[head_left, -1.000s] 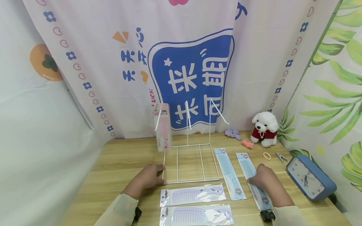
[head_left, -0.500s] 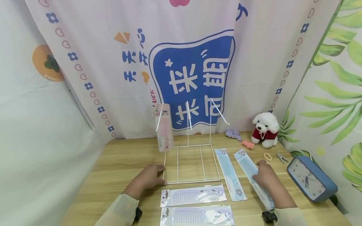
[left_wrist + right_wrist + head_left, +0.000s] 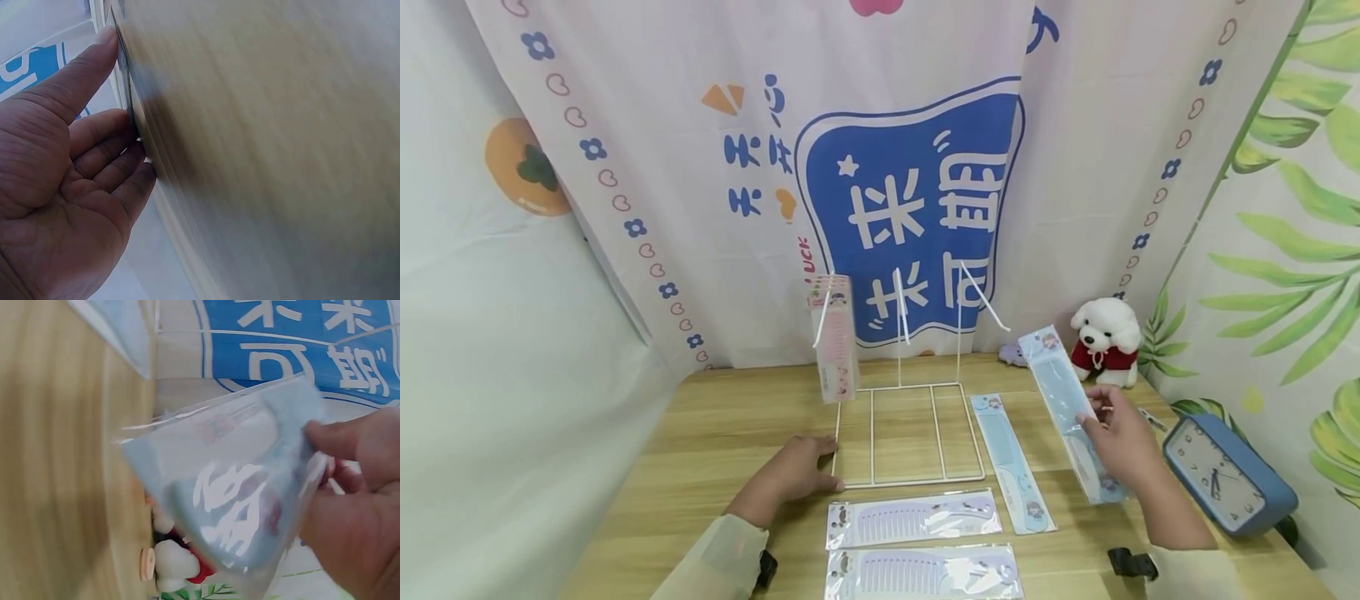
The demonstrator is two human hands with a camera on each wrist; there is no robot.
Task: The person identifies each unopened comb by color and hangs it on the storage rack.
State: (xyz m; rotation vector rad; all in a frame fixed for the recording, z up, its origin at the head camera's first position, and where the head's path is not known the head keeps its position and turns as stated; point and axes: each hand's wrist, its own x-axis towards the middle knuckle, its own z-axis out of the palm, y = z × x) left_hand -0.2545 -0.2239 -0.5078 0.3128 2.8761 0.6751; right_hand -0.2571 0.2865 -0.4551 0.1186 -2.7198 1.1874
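My right hand [image 3: 1122, 437] pinches a blue comb in a clear packet [image 3: 1063, 404] by its right edge, thumb on the front face. The packet is raised off the table and tilted; in the right wrist view its shiny packet end [image 3: 237, 481] faces the camera. My left hand [image 3: 793, 468] rests at the left side of a white wire rack [image 3: 906, 482], thumb at the front corner and fingertips near the side wire. In the left wrist view the left hand [image 3: 69, 181] has its thumb extended and its fingers loosely bent.
Pink packaged combs [image 3: 835, 350] hang on the rack's left hook. Another blue packaged comb [image 3: 1011, 462] lies right of the base. Two purple packaged combs [image 3: 913, 517] lie in front. A plush dog [image 3: 1105, 337] and a blue clock [image 3: 1228, 475] stand right.
My right hand has lifted the blue packaged comb off the table and moved it up and away from me, partly covering the purple item behind. My left hand and the rack stay put.
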